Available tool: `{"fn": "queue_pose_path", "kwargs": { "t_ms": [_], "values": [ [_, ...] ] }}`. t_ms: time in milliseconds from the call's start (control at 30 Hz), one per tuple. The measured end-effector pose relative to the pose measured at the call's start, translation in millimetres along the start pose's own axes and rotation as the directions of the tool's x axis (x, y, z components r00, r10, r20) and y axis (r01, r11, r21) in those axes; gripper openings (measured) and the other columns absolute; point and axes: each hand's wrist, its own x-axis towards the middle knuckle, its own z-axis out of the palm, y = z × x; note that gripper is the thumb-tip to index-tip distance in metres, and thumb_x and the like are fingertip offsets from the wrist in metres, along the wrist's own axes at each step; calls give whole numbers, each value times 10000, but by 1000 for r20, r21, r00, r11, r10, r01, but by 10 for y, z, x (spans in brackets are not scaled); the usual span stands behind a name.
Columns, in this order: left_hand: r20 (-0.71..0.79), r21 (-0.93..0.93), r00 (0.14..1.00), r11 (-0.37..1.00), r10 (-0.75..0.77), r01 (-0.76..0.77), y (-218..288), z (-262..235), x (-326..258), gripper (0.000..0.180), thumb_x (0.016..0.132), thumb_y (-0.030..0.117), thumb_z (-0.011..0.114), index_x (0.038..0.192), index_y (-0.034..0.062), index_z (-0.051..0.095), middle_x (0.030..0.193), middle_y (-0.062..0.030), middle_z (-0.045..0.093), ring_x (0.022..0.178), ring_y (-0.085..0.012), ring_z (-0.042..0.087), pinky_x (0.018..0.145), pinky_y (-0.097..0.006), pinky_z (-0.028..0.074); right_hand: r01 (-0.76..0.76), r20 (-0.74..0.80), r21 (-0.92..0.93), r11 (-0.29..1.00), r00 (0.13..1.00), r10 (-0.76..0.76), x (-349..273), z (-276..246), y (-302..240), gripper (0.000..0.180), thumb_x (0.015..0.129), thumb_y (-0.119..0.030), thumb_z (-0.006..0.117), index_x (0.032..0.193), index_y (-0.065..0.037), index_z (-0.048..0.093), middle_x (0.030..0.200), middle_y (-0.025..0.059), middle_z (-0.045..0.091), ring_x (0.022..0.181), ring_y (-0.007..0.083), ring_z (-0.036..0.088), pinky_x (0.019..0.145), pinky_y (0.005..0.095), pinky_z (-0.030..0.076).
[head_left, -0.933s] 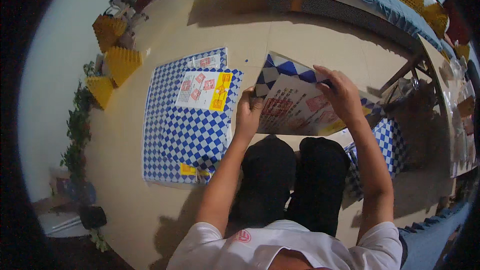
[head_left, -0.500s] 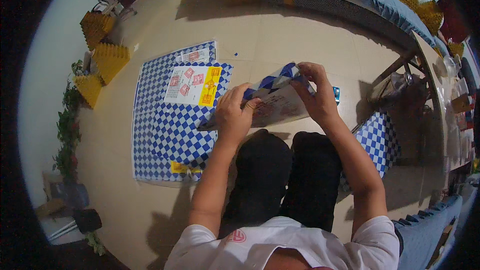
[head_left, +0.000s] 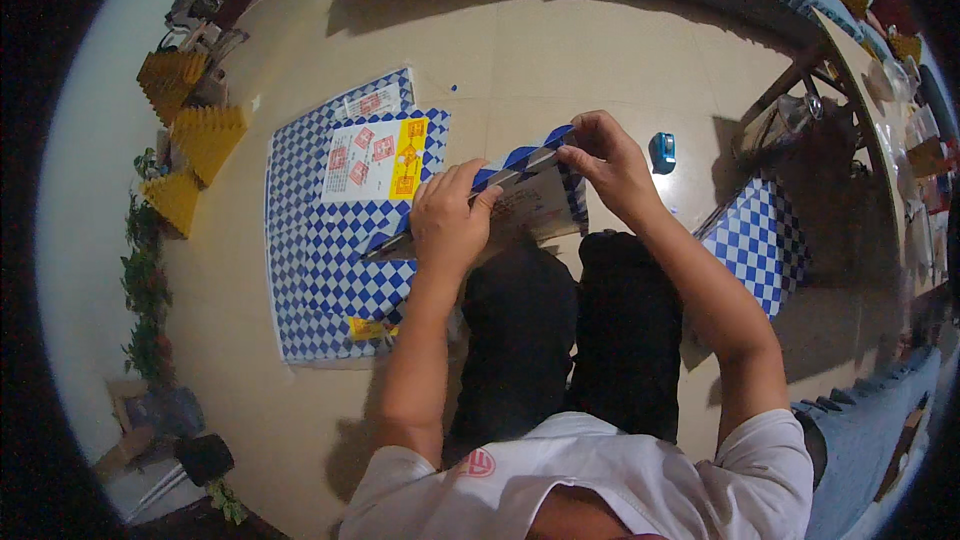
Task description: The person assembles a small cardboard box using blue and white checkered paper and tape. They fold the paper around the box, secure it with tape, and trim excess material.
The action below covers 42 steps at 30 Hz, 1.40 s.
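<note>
Above my knees I hold up a flat blue-and-white checkered packet (head_left: 545,202), standing on edge and tilted. The side facing me is pale with reddish print, and the checkered side shows along the top edge. My left hand (head_left: 450,215) grips its left part, thumb on the near side and fingers over the far side. With thumb and fingers, my right hand (head_left: 610,162) pinches the top edge near the right corner. On the floor to the left lie more checkered packets (head_left: 290,240), overlapping; the upper one bears a white and yellow label (head_left: 350,165), partly hidden by my left hand.
A small blue object (head_left: 663,153) lies on the floor beyond my right forearm. Another checkered packet (head_left: 755,255) rests by the table (head_left: 850,50) at right. Yellow ridged foam pieces (head_left: 205,145) and a leafy plant (head_left: 145,280) line the left wall.
My right hand has shifted left and slightly up along with the packet's right end. The blue object, mostly hidden behind that hand before, now shows fully. The whole view has shifted a little.
</note>
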Motion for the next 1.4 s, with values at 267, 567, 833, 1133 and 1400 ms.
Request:
{"fn": "queue_pose_path", "kwargs": {
  "t_ms": [267,567,833,1133,1400],
  "values": [
    [37,8,998,999,-43,43,65,152,27,325,927,315,658,1143,73,666,1069,-124,701,1017,-334,636,889,-428,456,-70,-73,-65,995,995,65,-11,-89,120,255,844,-123,782,1029,-21,640,937,75,676,865,156,632,776,291,514],
    [101,-83,992,993,-75,83,48,113,115,298,956,325,625,1117,87,703,1077,-141,716,1008,-344,650,886,-430,469,-56,-92,27,998,994,58,-84,-145,77,204,820,-170,792,930,-60,660,853,19,642,767,119,569,667,272,461],
    [120,-102,951,949,-285,298,170,125,234,239,972,265,595,1087,99,724,1115,-149,708,1052,-349,658,838,-435,524,-117,-18,80,990,993,119,-98,-172,106,211,864,-188,774,953,-40,652,802,3,627,759,75,557,674,255,470],
    [71,-443,996,896,52,-15,383,224,317,201,878,91,631,1054,41,713,1260,-159,655,1172,-318,623,992,-393,476,-225,155,244,943,969,191,-146,-202,26,208,919,-186,722,1042,-25,675,914,23,689,844,96,613,764,267,505],
    [208,-375,978,925,31,51,432,404,398,189,830,98,743,992,4,715,1170,-133,690,1089,-277,661,932,-359,504,-153,174,200,968,978,119,-129,-202,81,190,942,-190,687,1054,-38,671,923,25,681,848,100,596,779,289,503]
  ]
}}
